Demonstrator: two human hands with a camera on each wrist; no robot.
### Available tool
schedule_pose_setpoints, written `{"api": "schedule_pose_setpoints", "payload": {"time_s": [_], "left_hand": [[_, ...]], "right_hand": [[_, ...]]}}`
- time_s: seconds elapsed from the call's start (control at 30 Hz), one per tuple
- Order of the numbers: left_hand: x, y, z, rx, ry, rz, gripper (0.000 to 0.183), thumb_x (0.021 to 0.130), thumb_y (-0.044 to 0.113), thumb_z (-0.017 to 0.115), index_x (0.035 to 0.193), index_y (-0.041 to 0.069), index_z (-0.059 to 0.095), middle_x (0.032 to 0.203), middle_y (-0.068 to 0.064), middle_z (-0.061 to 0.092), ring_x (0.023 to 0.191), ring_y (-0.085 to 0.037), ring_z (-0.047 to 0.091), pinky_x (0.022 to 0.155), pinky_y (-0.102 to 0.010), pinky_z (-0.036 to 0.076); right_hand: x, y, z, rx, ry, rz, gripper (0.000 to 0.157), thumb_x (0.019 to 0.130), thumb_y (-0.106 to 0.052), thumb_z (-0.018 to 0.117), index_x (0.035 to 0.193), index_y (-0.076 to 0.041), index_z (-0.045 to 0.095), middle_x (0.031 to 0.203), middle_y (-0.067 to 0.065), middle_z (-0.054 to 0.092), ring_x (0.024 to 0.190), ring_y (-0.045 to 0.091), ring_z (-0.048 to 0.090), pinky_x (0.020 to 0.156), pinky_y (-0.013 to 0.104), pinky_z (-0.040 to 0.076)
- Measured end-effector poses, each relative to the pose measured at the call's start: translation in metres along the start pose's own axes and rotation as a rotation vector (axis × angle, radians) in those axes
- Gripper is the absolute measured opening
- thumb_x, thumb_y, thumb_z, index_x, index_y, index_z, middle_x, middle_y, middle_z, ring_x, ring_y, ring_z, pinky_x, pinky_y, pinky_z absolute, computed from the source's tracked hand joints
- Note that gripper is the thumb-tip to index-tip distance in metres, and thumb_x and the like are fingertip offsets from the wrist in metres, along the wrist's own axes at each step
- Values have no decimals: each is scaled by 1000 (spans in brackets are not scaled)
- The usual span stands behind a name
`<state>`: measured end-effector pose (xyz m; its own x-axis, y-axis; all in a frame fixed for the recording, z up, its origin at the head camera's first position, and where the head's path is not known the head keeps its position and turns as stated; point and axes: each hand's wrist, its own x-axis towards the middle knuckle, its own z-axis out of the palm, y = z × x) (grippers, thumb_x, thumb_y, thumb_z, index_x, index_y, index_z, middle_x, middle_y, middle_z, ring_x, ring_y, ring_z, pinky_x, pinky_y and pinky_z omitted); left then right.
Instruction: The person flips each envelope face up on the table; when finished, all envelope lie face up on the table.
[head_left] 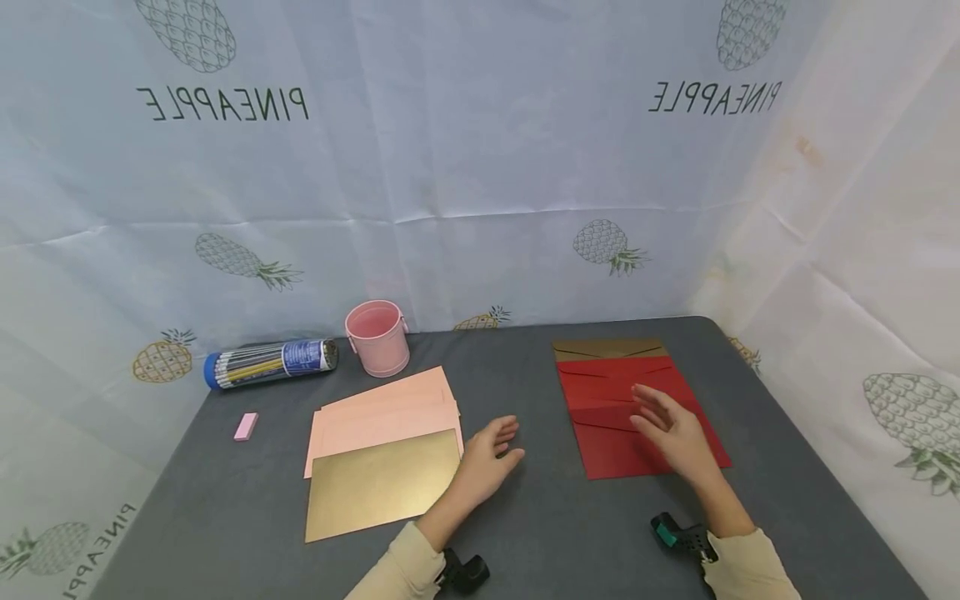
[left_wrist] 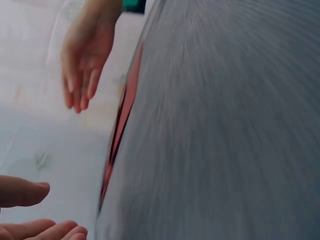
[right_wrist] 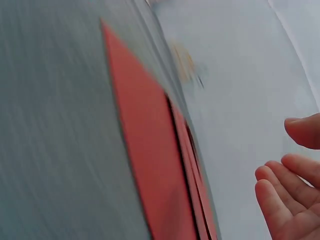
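My left hand (head_left: 482, 468) hovers at the right edge of a gold card or envelope (head_left: 382, 487), its fingers loosely bent with nothing in them. The gold piece overlaps several pink sheets or envelopes (head_left: 382, 417). Over a stack of red envelopes (head_left: 615, 442) hangs my right hand (head_left: 677, 440), thumb apart from the fingers and holding nothing. Flap lines show on the red ones, and a brown-gold envelope (head_left: 607, 347) sticks out behind them. In the right wrist view, the right hand (right_wrist: 295, 200) appears raised off the red envelope (right_wrist: 145, 125).
A pink bucket (head_left: 377, 340) stands at the back of the dark grey table (head_left: 540, 533). Left of it lies a clear tube of pencils (head_left: 270, 363) with a blue end, and a pink eraser (head_left: 246, 426) is in front. Pineapple-print cloth (head_left: 480, 150) hangs behind and at the sides.
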<state>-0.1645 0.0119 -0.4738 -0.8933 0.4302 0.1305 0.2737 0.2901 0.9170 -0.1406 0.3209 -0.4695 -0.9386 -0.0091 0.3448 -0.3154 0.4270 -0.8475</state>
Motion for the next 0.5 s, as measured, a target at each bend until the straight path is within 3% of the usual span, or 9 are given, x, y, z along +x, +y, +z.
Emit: {"api": "schedule_pose_setpoints", "payload": {"time_s": [0.13, 0.3, 0.4, 0.5], "left_hand": [[-18, -8, -35, 4, 75, 16, 46, 91, 5, 60, 133, -9, 45, 131, -26, 53, 122, -38, 53, 100, -43, 45], [-45, -20, -80, 59, 219, -13, 47, 89, 3, 62, 132, -8, 46, 129, -25, 55, 119, -38, 55, 99, -43, 46], [-61, -28, -104, 107, 285, -66, 48, 89, 4, 63, 133, -7, 46, 130, -24, 55, 119, -37, 54, 99, -43, 46], [-77, -37, -125, 151, 324, -110, 50, 91, 8, 62, 135, -7, 43, 132, -26, 53, 120, -39, 53, 99, -45, 45]], "right_hand": [[-2, -13, 35, 50, -118, -16, 53, 89, -7, 64, 137, 5, 43, 135, 29, 47, 120, 1, 52, 93, 11, 45], [-5, -31, 80, 126, -274, -7, 55, 88, -8, 65, 137, 6, 43, 136, 28, 48, 124, 33, 50, 99, 31, 46], [-6, -40, 105, 203, -361, 48, 56, 88, -6, 65, 137, 7, 41, 137, 28, 47, 125, 39, 47, 101, 37, 44], [-8, -46, 129, 256, -436, 104, 56, 89, -6, 65, 137, 8, 40, 138, 28, 46, 127, 40, 46, 102, 36, 43]]}}
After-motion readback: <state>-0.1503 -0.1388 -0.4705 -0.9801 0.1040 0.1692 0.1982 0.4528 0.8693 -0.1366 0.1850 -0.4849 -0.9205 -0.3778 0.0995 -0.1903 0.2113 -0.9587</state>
